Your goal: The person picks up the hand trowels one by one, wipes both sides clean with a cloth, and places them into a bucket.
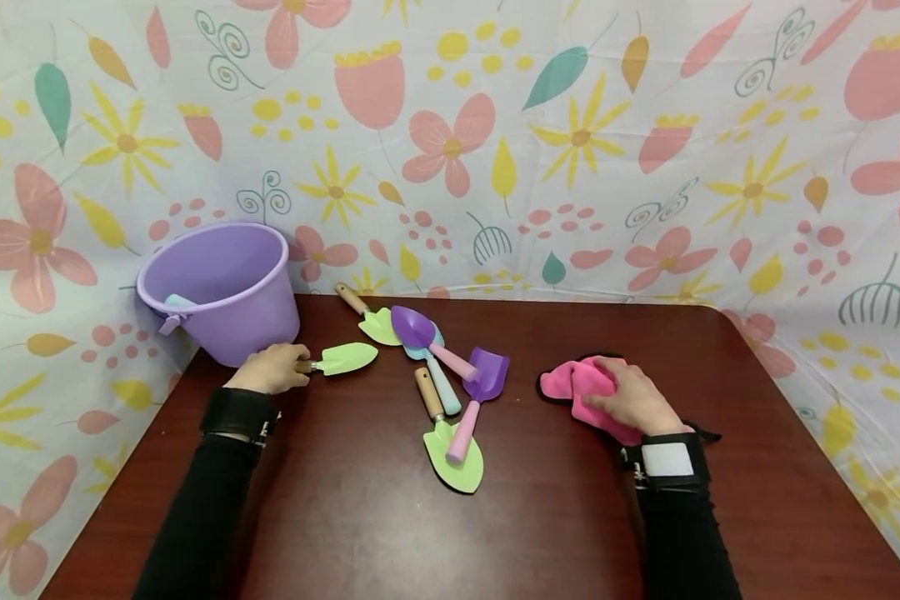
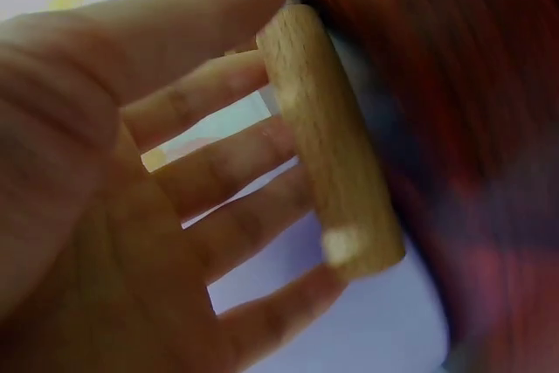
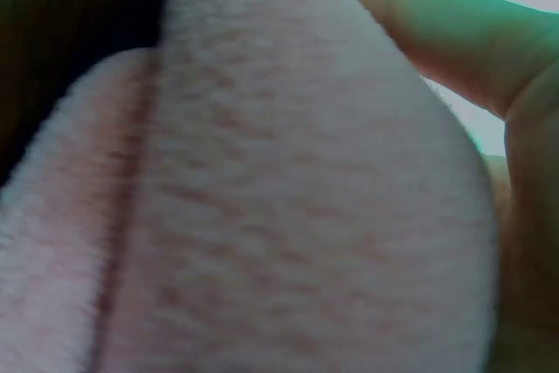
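Dark red surface [image 1: 360, 517], floral backdrop. Left hand [image 1: 270, 369] curls its grip round the wooden handle [image 2: 327, 146] of a green trowel [image 1: 341, 359] beside the purple bucket [image 1: 221, 287]. Right hand [image 1: 633, 400] grips a pink cloth [image 1: 570, 383] lying on the surface.

A purple bucket [image 1: 221, 287] stood at the table's [image 1: 360, 517] back left corner. Green and purple toy trowels [image 1: 450, 392] lay clustered mid-table, before a flowered backdrop [image 1: 570, 125].
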`<action>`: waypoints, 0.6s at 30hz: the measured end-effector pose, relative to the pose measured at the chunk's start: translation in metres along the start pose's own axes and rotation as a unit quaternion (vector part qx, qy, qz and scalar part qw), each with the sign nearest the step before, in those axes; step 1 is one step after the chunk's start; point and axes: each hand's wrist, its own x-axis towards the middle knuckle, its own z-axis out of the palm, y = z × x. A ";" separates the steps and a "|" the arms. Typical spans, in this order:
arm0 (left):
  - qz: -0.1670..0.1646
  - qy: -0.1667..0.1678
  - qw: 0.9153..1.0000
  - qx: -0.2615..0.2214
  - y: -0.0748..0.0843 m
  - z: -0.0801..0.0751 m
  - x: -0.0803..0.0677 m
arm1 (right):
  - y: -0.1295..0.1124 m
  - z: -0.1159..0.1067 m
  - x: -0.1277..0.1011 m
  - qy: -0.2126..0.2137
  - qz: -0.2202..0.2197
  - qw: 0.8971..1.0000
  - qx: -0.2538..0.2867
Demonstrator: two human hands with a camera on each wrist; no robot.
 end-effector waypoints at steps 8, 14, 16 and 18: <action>-0.020 0.043 0.998 -0.031 -0.004 0.013 0.008 | 0.001 0.010 0.007 0.005 0.033 0.999 0.002; -0.033 0.070 0.995 -0.067 -0.005 0.022 0.011 | 0.003 0.010 0.007 0.045 0.079 0.995 0.029; -0.038 0.072 0.993 -0.082 -0.006 0.025 0.010 | 0.003 0.010 0.005 0.039 0.085 0.995 0.023; -0.040 0.071 0.992 -0.096 -0.007 0.028 0.009 | 0.002 0.010 0.004 0.028 0.089 0.996 0.015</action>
